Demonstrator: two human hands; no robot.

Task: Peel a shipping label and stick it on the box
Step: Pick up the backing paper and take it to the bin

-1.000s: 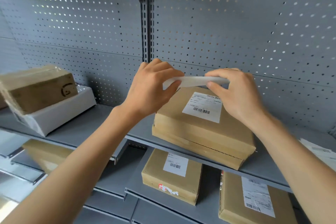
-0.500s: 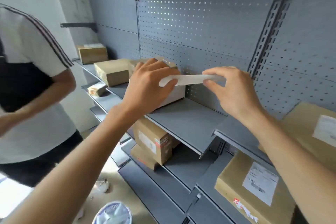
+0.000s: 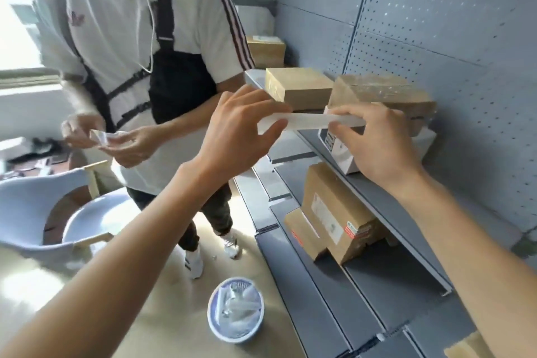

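A white label sheet [image 3: 308,120], seen edge-on as a long strip, is held level in front of me at chest height. My left hand [image 3: 241,131] pinches its left end and my right hand [image 3: 377,139] pinches its right end. Behind the sheet, on a grey shelf [image 3: 374,192], stand cardboard boxes: a plain one [image 3: 299,86] and a taped one [image 3: 380,96] resting on a white box [image 3: 343,154]. Lower down sit two labelled cardboard boxes [image 3: 334,212].
Another person [image 3: 139,46] in a white striped T-shirt stands to the left, holding a paper in both hands. A light blue chair [image 3: 43,206] is at the left. A small blue bin [image 3: 235,309] with crumpled backing paper stands on the floor beside the shelving.
My view has swung left, away from the labelled box on the shelf, and the other person and the floor have come into view. Both hands keep the same grip on the sheet.
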